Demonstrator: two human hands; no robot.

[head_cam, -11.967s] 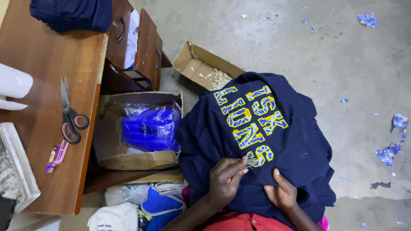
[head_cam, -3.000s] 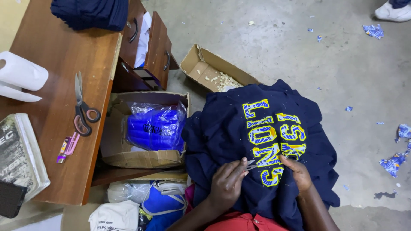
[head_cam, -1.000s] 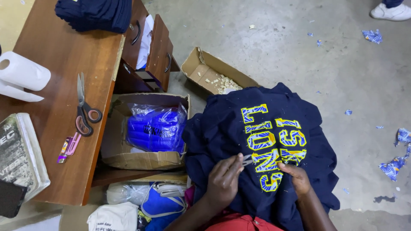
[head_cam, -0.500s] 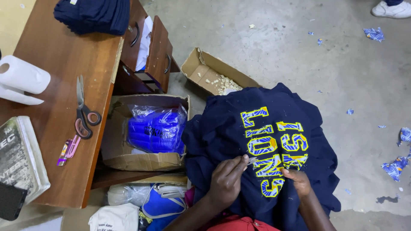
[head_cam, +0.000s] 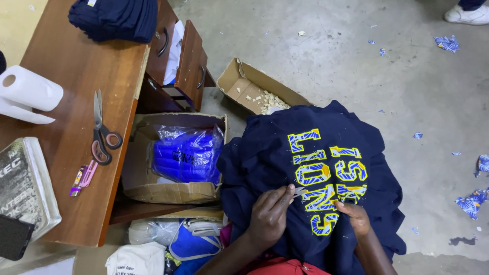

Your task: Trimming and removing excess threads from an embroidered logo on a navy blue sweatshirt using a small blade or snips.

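Observation:
A navy garment (head_cam: pixel 275 153) with yellow and blue patterned letters lies spread over my lap. My left hand (head_cam: pixel 270 216) pinches a small metal tool (head_cam: pixel 298 191), its tip at the edge of one letter. On the garment just right of the lettering rests my right hand (head_cam: pixel 355 218), fingers curled and pressing the cloth down, with nothing seen in it.
A wooden desk (head_cam: pixel 76 76) on the left bears scissors (head_cam: pixel 102 135), a pink cutter (head_cam: pixel 84 177), a paper roll (head_cam: pixel 28 91) and folded navy cloth (head_cam: pixel 114 18). A box with a blue plastic bag (head_cam: pixel 186 155) and an open box (head_cam: pixel 254 91) stand on the floor. A shoe (head_cam: pixel 466 12) shows far right.
The garment has shifted slightly under my hands. My left hand with the tool has moved a little along the letters; my right hand has slid down to hold the cloth.

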